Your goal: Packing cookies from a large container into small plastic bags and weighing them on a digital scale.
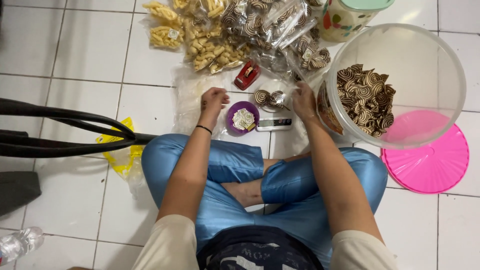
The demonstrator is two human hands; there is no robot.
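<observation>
**Hands at the small scale, ringed by snack bags and a big tub**

A small digital scale (273, 123) sits on the white tiled floor (75, 50) in front of the person's crossed legs. On its far part lies a small clear bag of striped spiral chips (270, 98). The right hand (303, 101) is just right of the scale, fingers curled together at that bag's edge; whether they actually pinch it cannot be told. The left hand (213, 98) is left of the scale, fingers loosely curled in, holding nothing visible, resting on clear plastic sheeting.

A purple bowl of paper slips (242, 118) touches the scale's left side. A red tape dispenser (247, 75) lies beyond the scale, with filled snack bags (225, 35) heaped further out. Right of the scale, nearly against the right wrist, stands a large clear tub (435, 60) holding spiral chips; its pink lid (432, 165) lies flat beside it.

Open floor remains far left of the scale, bounded nearer the person by black curved bars (60, 130) and a yellow bag (120, 155).
</observation>
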